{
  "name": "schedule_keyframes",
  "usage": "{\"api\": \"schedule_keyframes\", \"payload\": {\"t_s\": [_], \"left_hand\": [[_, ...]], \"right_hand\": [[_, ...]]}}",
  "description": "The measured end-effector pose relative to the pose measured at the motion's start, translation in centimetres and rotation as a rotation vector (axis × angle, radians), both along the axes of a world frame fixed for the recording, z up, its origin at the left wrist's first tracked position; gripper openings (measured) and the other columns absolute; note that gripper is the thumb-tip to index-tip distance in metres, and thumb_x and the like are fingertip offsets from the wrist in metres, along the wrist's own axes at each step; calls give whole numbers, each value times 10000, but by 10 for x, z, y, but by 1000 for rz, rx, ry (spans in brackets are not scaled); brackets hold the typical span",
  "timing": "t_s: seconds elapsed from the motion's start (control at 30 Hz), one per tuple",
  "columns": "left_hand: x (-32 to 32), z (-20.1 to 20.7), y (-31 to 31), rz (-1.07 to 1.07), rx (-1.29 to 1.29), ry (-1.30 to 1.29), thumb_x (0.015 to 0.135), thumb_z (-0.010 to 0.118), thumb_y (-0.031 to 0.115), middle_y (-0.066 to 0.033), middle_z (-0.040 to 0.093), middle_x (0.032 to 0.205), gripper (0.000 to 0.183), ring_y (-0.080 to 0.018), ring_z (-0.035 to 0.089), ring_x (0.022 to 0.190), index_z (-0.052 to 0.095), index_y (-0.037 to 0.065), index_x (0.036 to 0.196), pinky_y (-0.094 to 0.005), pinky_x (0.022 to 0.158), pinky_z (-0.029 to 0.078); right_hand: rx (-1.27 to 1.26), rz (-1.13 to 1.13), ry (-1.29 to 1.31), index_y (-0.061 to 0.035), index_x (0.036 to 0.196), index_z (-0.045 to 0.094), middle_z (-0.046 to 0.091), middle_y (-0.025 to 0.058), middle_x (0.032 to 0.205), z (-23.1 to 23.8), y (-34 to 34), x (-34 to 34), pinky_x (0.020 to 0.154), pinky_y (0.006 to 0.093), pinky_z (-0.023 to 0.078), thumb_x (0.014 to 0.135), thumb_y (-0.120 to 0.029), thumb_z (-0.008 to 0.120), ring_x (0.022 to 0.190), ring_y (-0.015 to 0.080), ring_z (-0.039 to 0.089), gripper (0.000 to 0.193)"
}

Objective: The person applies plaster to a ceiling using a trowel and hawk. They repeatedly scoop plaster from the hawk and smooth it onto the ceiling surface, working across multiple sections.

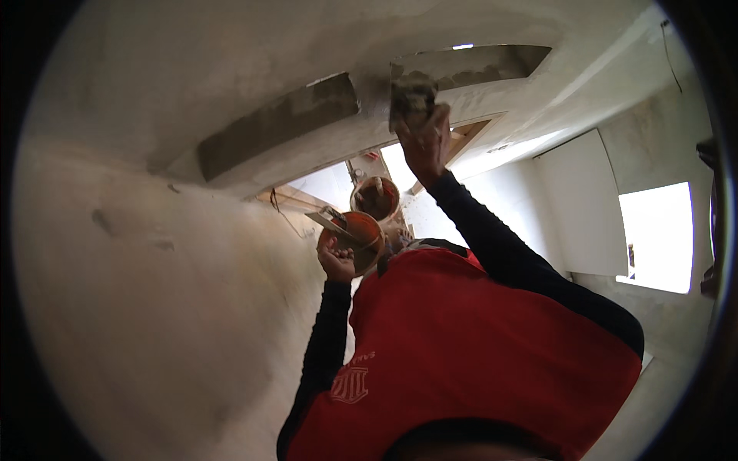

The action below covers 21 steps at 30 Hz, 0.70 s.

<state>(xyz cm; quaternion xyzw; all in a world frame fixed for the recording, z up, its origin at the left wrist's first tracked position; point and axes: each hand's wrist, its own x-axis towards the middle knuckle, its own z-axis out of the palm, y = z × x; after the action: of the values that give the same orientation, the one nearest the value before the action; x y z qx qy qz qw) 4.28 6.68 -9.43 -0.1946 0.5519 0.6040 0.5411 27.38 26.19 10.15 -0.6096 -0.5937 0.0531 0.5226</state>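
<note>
My right hand [425, 142] reaches up to the wall, its fingers wrapped round a dark, blocky finishing tool [413, 101]. Blur hides the tool's exact kind. It meets the wall between two darker recessed strips, the left strip [280, 123] and the right strip [488, 65]. Lower down on the left, my left hand [337, 261] is turned partly palm up with loosely curled fingers, and nothing shows in it. Beyond that hand is an orange bucket [370, 259]. A trowel [332, 223] with a flat pale blade and dark handle appears across the bucket's opening, close to my fingers.
A second bucket [377, 198] with brownish contents stands just beyond the first. Wooden framing [467, 138] edges the opening under the strips. A thin wire [281, 211] dangles near the left frame. At right are a pale panel [582, 203] and a bright window [657, 237].
</note>
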Motion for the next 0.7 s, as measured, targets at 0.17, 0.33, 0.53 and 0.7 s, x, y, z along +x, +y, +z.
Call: {"api": "schedule_keyframes", "payload": {"t_s": [0.17, 0.33, 0.53, 0.7], "left_hand": [[-3, 6, 9, -97, 50, 48, 909, 629, 217, 41, 345, 649, 132, -97, 332, 511, 612, 95, 955, -349, 609, 457], [15, 30, 29, -330, 110, 93, 901, 728, 336, 55, 394, 732, 226, -75, 341, 577, 630, 159, 1002, -332, 667, 440], [45, 58, 43, -542, 172, 42, 921, 727, 356, 84, 408, 824, 210, -59, 345, 662, 647, 267, 1094, -278, 740, 373], [52, 56, 49, -530, 221, -107, 893, 759, 236, 51, 481, 871, 415, -77, 439, 719, 567, 217, 1260, -260, 746, 425]], "right_hand": [[-272, 197, -57, 8, 1122, 428, 543, 242, 1041, -69, -70, 37, 749, 505, 501, 784, -236, 785, 876, 420, 579, 548], [-248, 431, -606, -11, 1161, 626, 549, 179, 1204, -118, -108, -4, 1028, 454, 435, 804, -296, 703, 1164, 361, 479, 463], [-193, 437, -593, -32, 1139, 641, 553, 165, 1175, -140, -112, -57, 952, 445, 487, 742, -278, 695, 1160, 346, 529, 470], [-157, 468, -566, -63, 1136, 657, 555, 146, 1200, -149, -117, -52, 1026, 435, 475, 735, -223, 699, 1194, 333, 526, 434]]}}
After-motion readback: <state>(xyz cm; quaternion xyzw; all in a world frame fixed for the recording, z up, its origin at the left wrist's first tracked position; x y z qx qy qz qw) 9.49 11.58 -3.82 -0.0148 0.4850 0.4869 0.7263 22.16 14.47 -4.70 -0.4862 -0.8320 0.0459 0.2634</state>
